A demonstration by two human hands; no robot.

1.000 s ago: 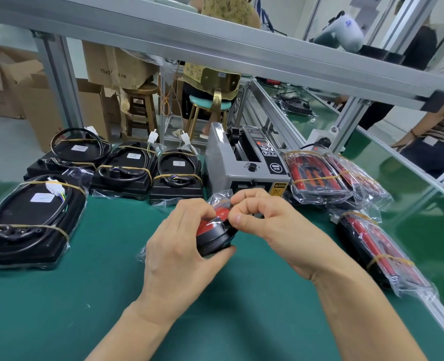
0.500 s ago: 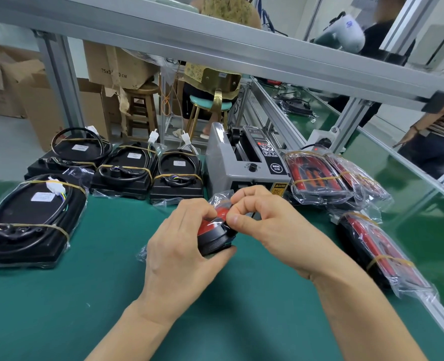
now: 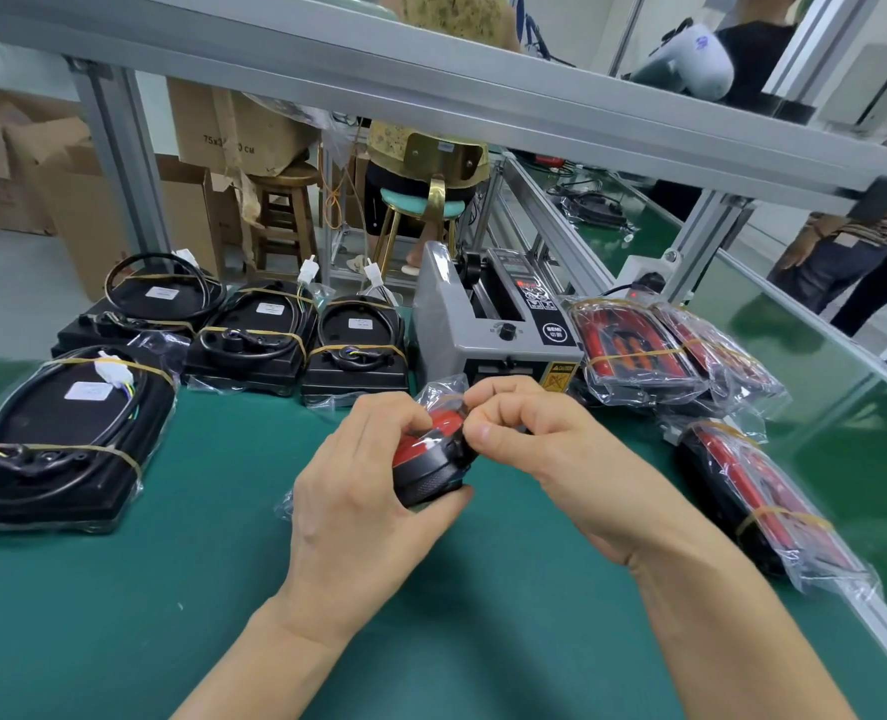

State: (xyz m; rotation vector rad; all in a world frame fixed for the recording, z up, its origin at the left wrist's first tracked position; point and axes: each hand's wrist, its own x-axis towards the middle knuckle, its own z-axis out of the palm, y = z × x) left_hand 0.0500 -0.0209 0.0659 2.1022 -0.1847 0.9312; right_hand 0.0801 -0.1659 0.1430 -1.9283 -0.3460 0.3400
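The left hand (image 3: 358, 491) curls round a round black and red part (image 3: 431, 459), held just above the green desk (image 3: 119, 615) near its middle, with a clear plastic bag (image 3: 438, 392) partly around it. The right hand (image 3: 534, 439) has its fingers bent, pinching the bag at the right edge of the part. Just beyond the hands, on the far side, stands a grey tape dispenser (image 3: 488, 324). To the left lie black bagged units (image 3: 67, 428) bound with rubber bands; to the right lie red bagged packs (image 3: 638, 345), well apart from the hands
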